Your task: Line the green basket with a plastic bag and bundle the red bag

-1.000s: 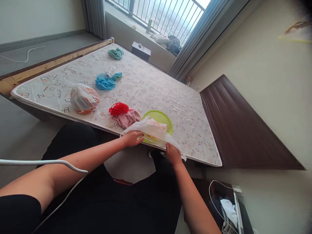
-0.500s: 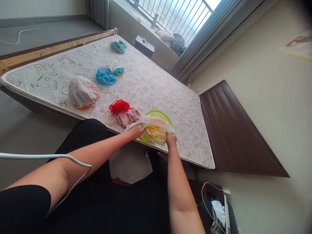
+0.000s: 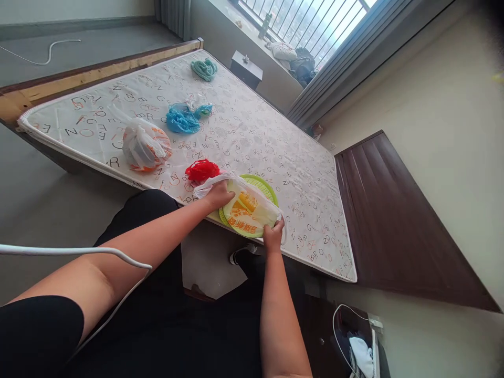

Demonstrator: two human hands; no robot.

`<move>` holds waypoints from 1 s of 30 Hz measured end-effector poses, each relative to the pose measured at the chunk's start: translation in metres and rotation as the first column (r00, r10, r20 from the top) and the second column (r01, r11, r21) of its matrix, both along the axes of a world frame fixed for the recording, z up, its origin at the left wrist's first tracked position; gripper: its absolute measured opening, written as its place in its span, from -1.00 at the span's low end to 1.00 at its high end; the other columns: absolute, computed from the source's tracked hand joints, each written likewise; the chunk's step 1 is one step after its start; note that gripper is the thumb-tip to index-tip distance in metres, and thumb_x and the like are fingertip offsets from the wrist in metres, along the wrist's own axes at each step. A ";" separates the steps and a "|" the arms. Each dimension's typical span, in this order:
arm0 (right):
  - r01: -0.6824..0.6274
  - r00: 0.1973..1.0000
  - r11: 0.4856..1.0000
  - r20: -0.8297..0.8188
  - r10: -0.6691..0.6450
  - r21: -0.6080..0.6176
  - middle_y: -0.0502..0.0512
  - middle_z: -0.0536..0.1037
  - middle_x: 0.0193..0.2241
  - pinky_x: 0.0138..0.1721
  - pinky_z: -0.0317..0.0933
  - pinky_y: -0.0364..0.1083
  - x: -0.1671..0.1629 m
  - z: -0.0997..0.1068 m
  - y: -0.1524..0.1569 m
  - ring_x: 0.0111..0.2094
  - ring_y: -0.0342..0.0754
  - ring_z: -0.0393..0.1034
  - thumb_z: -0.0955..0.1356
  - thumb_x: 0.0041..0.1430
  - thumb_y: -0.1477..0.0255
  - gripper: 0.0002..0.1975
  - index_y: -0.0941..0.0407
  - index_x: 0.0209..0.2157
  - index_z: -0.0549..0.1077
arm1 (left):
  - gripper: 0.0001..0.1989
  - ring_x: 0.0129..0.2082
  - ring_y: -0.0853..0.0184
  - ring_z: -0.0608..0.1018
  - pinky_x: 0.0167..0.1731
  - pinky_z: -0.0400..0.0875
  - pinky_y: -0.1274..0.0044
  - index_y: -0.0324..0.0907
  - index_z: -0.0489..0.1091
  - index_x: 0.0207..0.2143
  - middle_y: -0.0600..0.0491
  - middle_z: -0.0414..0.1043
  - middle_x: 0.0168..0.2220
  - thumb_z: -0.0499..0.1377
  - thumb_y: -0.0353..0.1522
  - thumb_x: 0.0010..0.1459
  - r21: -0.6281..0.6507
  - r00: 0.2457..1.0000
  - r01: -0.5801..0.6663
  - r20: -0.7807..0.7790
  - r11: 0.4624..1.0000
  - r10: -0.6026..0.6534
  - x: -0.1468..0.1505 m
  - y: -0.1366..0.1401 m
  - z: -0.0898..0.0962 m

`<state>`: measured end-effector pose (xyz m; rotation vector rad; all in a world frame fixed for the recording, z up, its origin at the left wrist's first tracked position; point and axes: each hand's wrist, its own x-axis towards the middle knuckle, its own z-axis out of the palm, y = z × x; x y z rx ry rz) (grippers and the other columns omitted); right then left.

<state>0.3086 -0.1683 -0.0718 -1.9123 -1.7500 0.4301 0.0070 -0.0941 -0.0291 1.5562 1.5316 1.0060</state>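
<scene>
Between my hands a white plastic bag (image 3: 258,207) with orange print is stretched out. My left hand (image 3: 221,195) is closed on its left end, and my right hand (image 3: 273,233) grips its right end. Under and behind the bag lies a lime-green round basket (image 3: 264,185), partly covered by it. Just left of the bag sits a red plastic bag (image 3: 202,170). The pink cloth beneath that red bag is mostly hidden by the white bag and my left hand.
The mattress (image 3: 311,210) carries a knotted white bag (image 3: 145,144), blue plastic bags (image 3: 183,118) and a green cloth bundle (image 3: 204,69). A dark headboard (image 3: 394,226) stands on the right. A white cable (image 3: 79,251) crosses in front of my left arm.
The white bag has been turned and spread flatter over the basket. My left hand has risen slightly, covering more of the pink cloth; my right hand has dropped a little. The view has shifted.
</scene>
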 end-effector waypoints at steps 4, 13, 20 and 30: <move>0.012 0.954 0.995 -0.297 -0.043 -0.103 0.28 0.60 0.07 -0.08 0.47 0.05 -0.001 0.011 0.013 -0.07 0.14 0.57 0.29 0.08 0.32 -0.13 0.12 0.44 0.09 | -0.46 -0.06 0.10 0.60 0.04 0.48 0.38 -0.27 0.44 0.12 -0.12 0.59 -0.01 0.23 -0.46 0.02 -0.142 0.998 0.022 0.061 0.990 -0.013 -0.012 0.012 0.001; 0.164 0.749 0.980 -0.661 -0.048 0.115 0.22 0.46 0.25 0.13 0.40 0.08 -0.009 0.009 0.055 0.18 0.12 0.43 0.29 0.19 0.21 -0.57 0.07 0.04 0.47 | -0.70 -0.21 0.17 0.59 -0.10 0.48 0.42 -0.17 0.57 -0.25 -0.01 0.61 -0.29 0.27 -0.13 0.12 -0.149 0.989 -0.047 0.129 0.988 0.067 -0.030 0.031 -0.015; 0.030 0.334 0.998 -0.940 -0.070 -0.063 0.15 0.62 0.13 0.17 0.42 0.24 -0.027 0.025 0.066 0.14 0.17 0.53 0.31 0.20 0.17 -0.45 0.02 0.19 0.46 | -0.44 -0.11 0.08 0.64 0.00 0.54 0.28 -0.22 0.51 -0.05 -0.10 0.62 -0.23 0.13 0.08 0.24 -0.276 0.720 0.116 0.685 0.954 0.111 0.000 0.029 -0.020; -0.083 0.501 0.985 -0.860 -0.092 -0.153 0.26 0.70 -0.05 0.15 0.43 0.26 -0.025 -0.007 0.078 0.12 0.26 0.53 0.13 0.33 -0.15 -0.24 0.13 0.13 0.57 | -0.32 0.02 0.00 0.65 0.02 0.60 0.19 -0.13 0.48 0.17 -0.13 0.65 -0.16 -0.11 0.14 0.43 -0.385 0.738 0.349 0.674 0.854 0.002 0.021 0.034 -0.041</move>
